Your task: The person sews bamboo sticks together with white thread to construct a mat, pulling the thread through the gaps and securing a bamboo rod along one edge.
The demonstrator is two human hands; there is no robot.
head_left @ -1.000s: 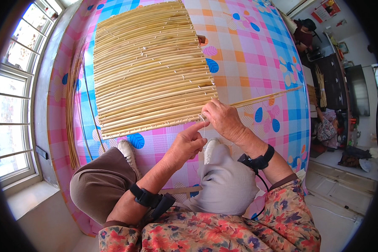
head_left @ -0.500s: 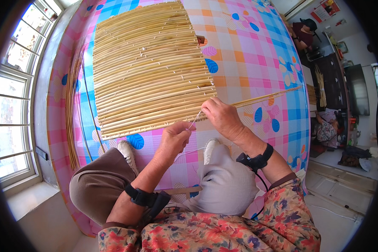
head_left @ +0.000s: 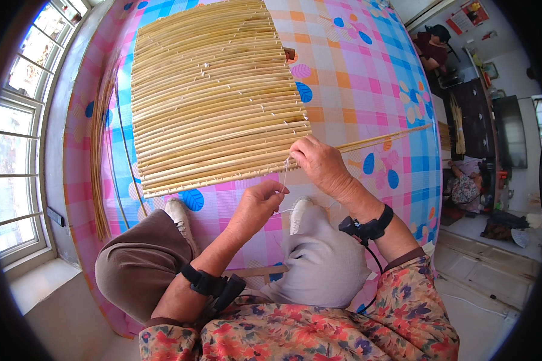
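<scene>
A mat of slender yellow reeds (head_left: 214,96) lies in front of me, tied with short white stitches. My right hand (head_left: 318,163) is at the mat's lower right corner, thumb and fingers pinched on white string (head_left: 285,174) against the edge. Below it, my left hand (head_left: 258,204) pinches the same string, which hangs in a loose loop toward my shoe. Some long reeds (head_left: 379,139) reach out to the right from that corner, beside my right hand.
I sit on a checked, leaf-printed cover (head_left: 355,78). Long loose strips (head_left: 102,162) lie at the left, near a barred window (head_left: 15,180). A person in dark red (head_left: 430,49) and another in a floral top (head_left: 467,189) are at the far right, near dark furniture (head_left: 470,120).
My left hand has closed from a pointing shape into a pinch, moved left with the string, then slightly back right and down. My right hand stays at the corner, shifting slightly.
</scene>
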